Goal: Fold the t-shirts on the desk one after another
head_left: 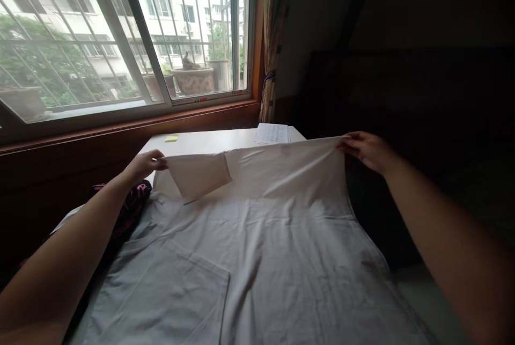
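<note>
A white garment (281,248) lies spread before me, its far part lifted and pulled taut between my hands. My left hand (147,165) is closed in a pinch on the far left corner. Closed on the far right corner is my right hand (364,149), held slightly higher. A folded-over flap of cloth hangs near my left hand, and a larger patch pocket shows at the lower left. Creases run down the middle of the cloth. Whether the garment is a shirt, a coat or something else, I cannot tell.
Under the cloth stands a white table (201,138). Printed papers (271,133) and a yellow sticky note (171,138) lie on its far side. A dark, pink-patterned cloth item (139,192) sits beside my left forearm. Beyond are a barred window (193,28) and a curtain (273,39).
</note>
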A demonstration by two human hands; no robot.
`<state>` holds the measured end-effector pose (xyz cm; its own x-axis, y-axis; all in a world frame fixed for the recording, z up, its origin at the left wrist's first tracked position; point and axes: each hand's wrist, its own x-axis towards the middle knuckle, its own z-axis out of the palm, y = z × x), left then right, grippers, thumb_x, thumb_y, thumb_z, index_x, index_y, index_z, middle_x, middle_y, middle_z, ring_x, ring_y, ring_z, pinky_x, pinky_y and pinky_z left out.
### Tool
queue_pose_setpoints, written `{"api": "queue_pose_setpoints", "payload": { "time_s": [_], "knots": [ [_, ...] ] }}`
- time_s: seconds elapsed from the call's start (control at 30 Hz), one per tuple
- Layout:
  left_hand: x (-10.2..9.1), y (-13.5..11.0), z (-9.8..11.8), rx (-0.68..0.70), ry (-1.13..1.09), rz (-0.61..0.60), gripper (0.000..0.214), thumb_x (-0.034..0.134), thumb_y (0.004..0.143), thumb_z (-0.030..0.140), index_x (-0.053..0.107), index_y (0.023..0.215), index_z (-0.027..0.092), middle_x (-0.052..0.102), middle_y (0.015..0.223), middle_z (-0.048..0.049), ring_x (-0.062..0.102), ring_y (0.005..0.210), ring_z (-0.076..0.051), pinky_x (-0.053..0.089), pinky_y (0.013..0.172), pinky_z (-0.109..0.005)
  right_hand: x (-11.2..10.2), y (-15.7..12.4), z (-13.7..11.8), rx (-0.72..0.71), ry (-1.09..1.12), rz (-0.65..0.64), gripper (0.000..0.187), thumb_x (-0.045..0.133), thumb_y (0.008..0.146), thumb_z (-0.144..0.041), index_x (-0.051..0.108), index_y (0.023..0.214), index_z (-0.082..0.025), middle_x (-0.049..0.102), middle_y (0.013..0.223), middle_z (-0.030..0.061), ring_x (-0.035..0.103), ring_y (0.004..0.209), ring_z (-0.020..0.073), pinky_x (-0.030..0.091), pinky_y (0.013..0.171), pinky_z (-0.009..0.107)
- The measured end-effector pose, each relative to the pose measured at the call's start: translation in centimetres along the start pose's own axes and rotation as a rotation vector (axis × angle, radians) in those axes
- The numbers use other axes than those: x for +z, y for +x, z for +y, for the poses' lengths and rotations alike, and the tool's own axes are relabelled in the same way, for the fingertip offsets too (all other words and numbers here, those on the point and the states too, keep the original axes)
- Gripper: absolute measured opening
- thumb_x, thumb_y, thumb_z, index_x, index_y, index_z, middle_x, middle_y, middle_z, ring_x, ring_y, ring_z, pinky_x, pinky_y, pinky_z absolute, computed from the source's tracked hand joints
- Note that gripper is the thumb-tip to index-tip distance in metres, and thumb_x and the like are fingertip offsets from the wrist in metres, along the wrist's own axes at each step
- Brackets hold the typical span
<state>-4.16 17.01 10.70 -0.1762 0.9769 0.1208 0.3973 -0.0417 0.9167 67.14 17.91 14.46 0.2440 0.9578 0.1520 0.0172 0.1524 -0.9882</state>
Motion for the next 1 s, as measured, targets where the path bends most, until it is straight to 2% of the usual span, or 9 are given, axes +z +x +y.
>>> {"api": "queue_pose_setpoints", "payload": {
  "time_s": [0.17, 0.4, 0.5, 0.6, 0.8, 1.0],
  "knots": [
    [-1.2, -4.5, 2.3, 0.018, -0.126, -0.038, 0.056, 0.096, 0.044, 0.052, 0.067, 0.077, 0.017, 0.071, 0.074, 0.0003, 0.074, 0.078, -0.022, 0.063, 0.081, -0.038, -1.7, -2.8, -1.8, -0.078, 0.049, 0.044, 0.026, 0.06, 0.09, 0.004, 0.073, 0.09, -0.019, 0.073, 0.087, 0.0043, 0.074, 0.077, 0.0121, 0.061, 0.079, 0.023],
    [-1.0, -9.3, 5.4, 0.128, -0.167, -0.041, 0.055, 0.096, 0.051, 0.053, 0.067, 0.081, 0.017, 0.074, 0.078, -0.0023, 0.074, 0.083, -0.022, 0.06, 0.089, -0.04, -2.9, -3.9, -3.2, -0.169, 0.065, 0.286, 0.026, 0.061, 0.091, 0.006, 0.067, 0.086, -0.019, 0.069, 0.084, 0.0032, 0.071, 0.072, 0.0086, 0.057, 0.089, 0.029],
    [-1.0, -10.7, 5.9, 0.169, -0.134, -0.04, 0.054, 0.095, 0.052, 0.053, 0.068, 0.082, 0.017, 0.074, 0.078, -0.0025, 0.073, 0.082, -0.022, 0.059, 0.086, -0.038, -3.2, -5.0, -3.4, -0.188, 0.041, 0.278, 0.024, 0.061, 0.092, 0.004, 0.067, 0.088, -0.019, 0.071, 0.092, 0.0073, 0.071, 0.073, 0.0089, 0.056, 0.09, 0.033],
    [-1.6, -12.1, 5.4, 0.208, -0.058, -0.022, 0.055, 0.093, 0.056, 0.054, 0.068, 0.084, 0.015, 0.074, 0.079, -0.0028, 0.072, 0.082, -0.021, 0.058, 0.083, -0.036, -3.8, -7.0, -3.6, -0.191, 0.013, 0.24, 0.026, 0.058, 0.093, 0.005, 0.069, 0.088, -0.018, 0.071, 0.097, 0.0096, 0.071, 0.075, 0.0087, 0.056, 0.091, 0.035],
    [-2.0, -13.4, 4.2, 0.226, -0.011, 0.009, 0.055, 0.09, 0.061, 0.058, 0.068, 0.088, 0.015, 0.074, 0.081, -0.0024, 0.072, 0.083, -0.02, 0.057, 0.082, -0.035, -5.4, -10.5, -4.1, -0.173, -0.09, 0.205, 0.028, 0.058, 0.093, 0.006, 0.071, 0.092, -0.019, 0.071, 0.096, 0.0086, 0.072, 0.073, 0.0107, 0.059, 0.085, 0.037],
    [-0.9, -12.1, 5.4, 0.231, -0.05, 0.051, 0.057, 0.091, 0.056, 0.057, 0.068, 0.087, 0.015, 0.072, 0.079, -0.0014, 0.07, 0.079, -0.019, 0.058, 0.085, -0.039, -4.8, -10.6, -4.4, -0.15, -0.101, 0.261, 0.028, 0.059, 0.089, 0.008, 0.067, 0.086, -0.018, 0.068, 0.087, 0.0033, 0.073, 0.067, 0.0123, 0.062, 0.078, 0.033]
  ]
}}
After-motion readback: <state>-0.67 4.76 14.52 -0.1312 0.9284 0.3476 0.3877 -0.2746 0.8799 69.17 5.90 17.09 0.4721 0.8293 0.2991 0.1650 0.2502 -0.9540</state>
